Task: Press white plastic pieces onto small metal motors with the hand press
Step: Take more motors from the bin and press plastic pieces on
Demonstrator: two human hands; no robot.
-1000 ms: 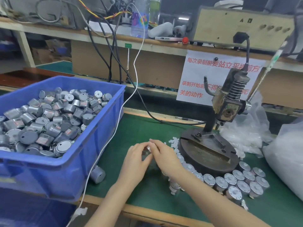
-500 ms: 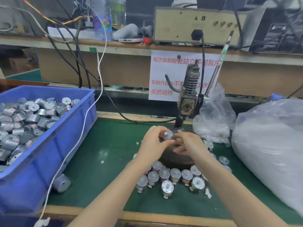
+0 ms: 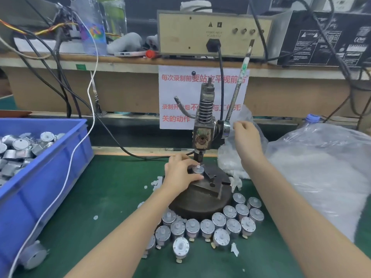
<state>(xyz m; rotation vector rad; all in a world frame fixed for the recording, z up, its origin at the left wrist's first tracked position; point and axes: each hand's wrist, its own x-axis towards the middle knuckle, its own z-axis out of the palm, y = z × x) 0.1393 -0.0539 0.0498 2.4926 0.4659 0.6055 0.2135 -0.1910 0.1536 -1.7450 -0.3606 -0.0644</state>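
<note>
A: Closest to the edge?
B: A crowd of finished motors [image 3: 206, 225] upright on the green mat [image 3: 100, 217]: short shiny metal cans, each capped with a small white nub. Packed against the round base [image 3: 200, 207], dark and dull.
A: Changed from half a second ago?
B: Then, both hands together on one motor. Now parted. Only the left hand [image 3: 180, 173] on the motor [image 3: 197, 171], thumb and fingers curled round its smooth side, seating it on the dark block right under the ram. On its shaft, the white piece [image 3: 198, 166], tiny and pale.
A: And the other?
B: Gone up and rightward. The right hand [image 3: 248, 139] now just beside the lever's hub, fingers loosely curled, holding nothing, not on the lever [image 3: 236, 93].
A: Off to the sides?
B: Left, a blue plastic bin [image 3: 44, 177] heaped with bare motors. Right, crinkled clear bags [image 3: 321, 177], milky inside.
A: Farther back?
B: The press [image 3: 202, 137] itself: coiled spring round the column, worn boxy head, lever a thin rod leaning right. Behind, a white paper sign [image 3: 180, 97] with red lettering; above, a beige box [image 3: 212, 35] on the wooden shelf [image 3: 120, 61].
</note>
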